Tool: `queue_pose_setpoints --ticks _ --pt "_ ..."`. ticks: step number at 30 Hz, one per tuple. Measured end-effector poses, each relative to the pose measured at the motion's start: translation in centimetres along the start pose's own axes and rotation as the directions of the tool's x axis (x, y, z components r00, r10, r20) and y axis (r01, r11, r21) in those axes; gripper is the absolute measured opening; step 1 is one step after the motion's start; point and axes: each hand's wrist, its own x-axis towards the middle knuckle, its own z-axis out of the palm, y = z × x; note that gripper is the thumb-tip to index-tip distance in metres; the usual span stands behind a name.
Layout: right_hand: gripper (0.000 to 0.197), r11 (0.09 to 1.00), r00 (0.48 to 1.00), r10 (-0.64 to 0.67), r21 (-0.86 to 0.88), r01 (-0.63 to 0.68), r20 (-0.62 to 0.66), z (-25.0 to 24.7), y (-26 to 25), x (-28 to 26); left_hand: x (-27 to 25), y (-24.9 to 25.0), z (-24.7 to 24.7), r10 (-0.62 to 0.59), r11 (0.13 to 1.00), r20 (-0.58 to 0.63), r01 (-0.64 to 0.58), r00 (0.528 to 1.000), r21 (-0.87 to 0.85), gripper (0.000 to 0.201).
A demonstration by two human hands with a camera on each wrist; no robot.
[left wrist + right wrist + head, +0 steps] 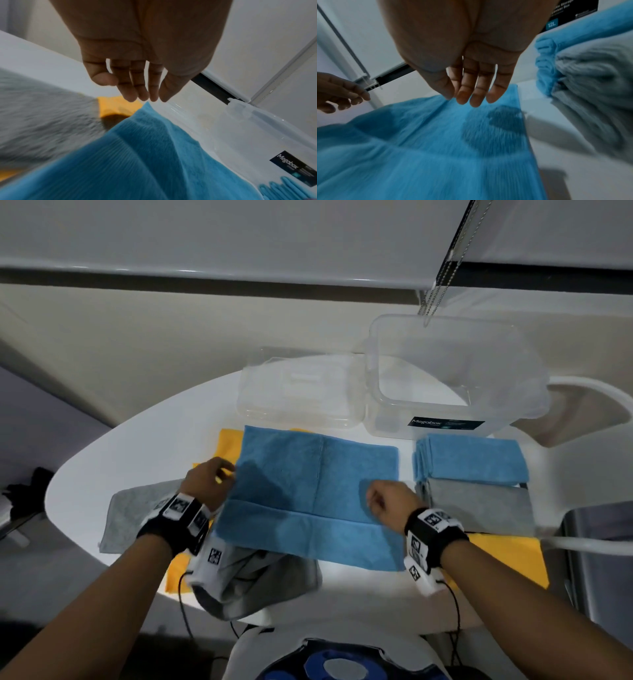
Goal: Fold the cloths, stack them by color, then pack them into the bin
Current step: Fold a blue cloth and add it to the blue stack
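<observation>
Left hand at 9 o'clock, fingers loose, right hand at 3 o'clock, fingers relaxed, both forearms extended forward

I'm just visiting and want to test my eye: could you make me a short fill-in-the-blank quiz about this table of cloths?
1. The large cloth spread flat between the left hand and right hand is ____.
2. The folded blue cloth stack lies beside a folded stack coloured ____.
3. The clear plastic bin with the dark label holds ____ cloths.
4. Neither hand has a grip on cloth; the fingers are ____.

Missing words: blue; grey; no; open
</observation>
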Motion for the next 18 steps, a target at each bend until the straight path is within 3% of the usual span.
queue_pose_setpoints --ticks 5,10,13,18 --pt "0.029 0.99 0.994 0.092 -0.098 -0.098 -0.065 -2.3 1.5 5.3 6.4 3.7 0.5 0.053 0.992 0.034 -0.056 0.998 0.117 0.02" --pt "0.063 0.954 0.968 0.248 -0.186 -0.236 0.042 -2.5 3.7 7.9 10.6 5.5 0.9 0.028 0.941 0.127 -0.07 0.991 0.332 0.04" --pt "0.064 0.938 0.956 0.284 -0.228 -0.26 0.075 -2.3 4.4 8.2 11.7 6.7 1.2 -0.05 0.88 0.208 -0.056 0.977 0.472 0.052" --pt "0.058 0.927 0.954 0.3 -0.24 -0.288 0.015 -2.7 4.6 8.6 13.4 6.4 2.0 -0.074 0.818 0.322 -0.127 0.944 0.56 0.046"
